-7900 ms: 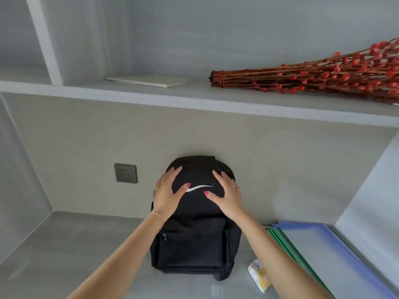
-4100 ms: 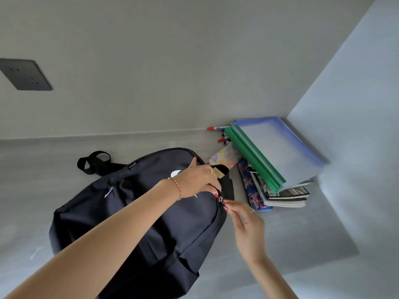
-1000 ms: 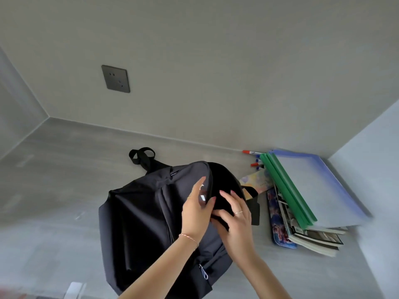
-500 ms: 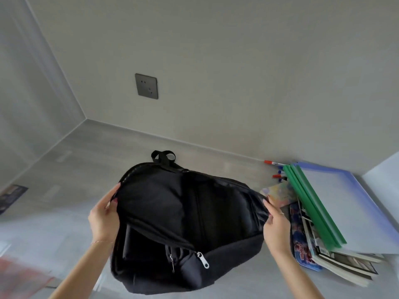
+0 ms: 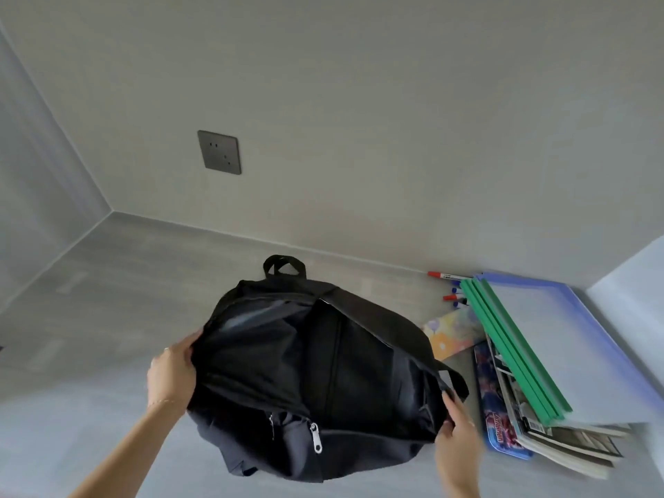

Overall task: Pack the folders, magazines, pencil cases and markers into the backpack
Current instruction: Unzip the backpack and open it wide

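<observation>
We hold the black backpack on the grey desk with its main compartment unzipped and gaping toward us. Our left hand grips the left rim of the opening — fingers curled over the fabric edge, thumb on the outside. Our right hand pinches the right rim low down, fingers folded round the cloth beside a strap. Between the two hands the mouth is pulled wide, and the dark lining shows inside.

Just right of the bag lie the things to pack: green and blue folders stacked on top of magazines, a blue patterned pencil case beneath them, a pastel pencil case touching the bag's side, and red and blue markers against the wall. A dark wall socket sits above — well apart from the bag.
</observation>
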